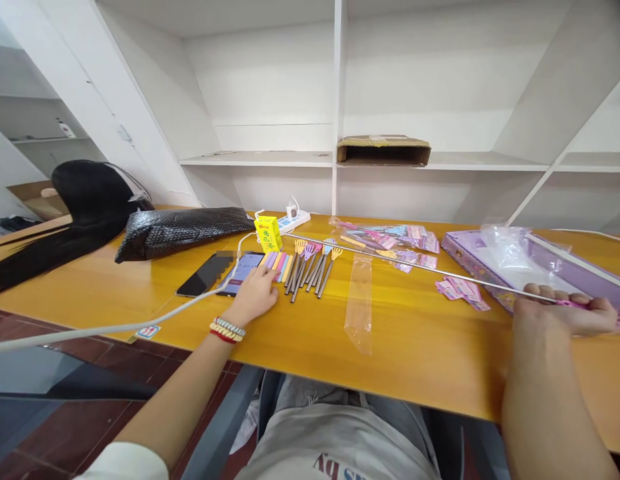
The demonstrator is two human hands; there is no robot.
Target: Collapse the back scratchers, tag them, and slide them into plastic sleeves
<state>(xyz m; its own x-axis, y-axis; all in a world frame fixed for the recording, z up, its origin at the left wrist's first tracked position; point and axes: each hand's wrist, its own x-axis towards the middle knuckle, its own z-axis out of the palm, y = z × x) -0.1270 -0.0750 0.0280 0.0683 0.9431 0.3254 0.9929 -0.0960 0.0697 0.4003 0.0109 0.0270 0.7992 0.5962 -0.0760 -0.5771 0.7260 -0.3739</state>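
Diagonally across the table (pixel 430 353), a slim metal rod (pixel 465 277) runs from the right hand

The right hand (pixel 570 312) has its fingers curled around the rod by its pink end (pixel 570 304), gripping it in front of a purple box (pixel 463 253). From there the shaft stretches to the far left, its tip just right of a yellow box (pixel 269 233); whether the tip touches the table I cannot tell.

The left hand (pixel 254 291) lies palm down, fingers bent, by a row of pastel sticks (pixel 279 263); I cannot tell whether it pinches any. Under and beside it are 2 phones: a dark phone (pixel 203 277) and, nearer the hand, a lit phone (pixel 247 262).

Right of the sticks, metal-handled scratchers (pixel 320 270) lie bunched together, their claw-shaped heads in yellow, purple, pink and blue. Near them is a clear plastic sleeve (pixel 359 307). Behind it lie packaged scratchers (pixel 385 235), and printed cards (pixel 463 291) sit just left of the purple box, which holds crumpled clear plastic (pixel 510 243). At the back left rests a black bubble-wrap parcel (pixel 185 230).
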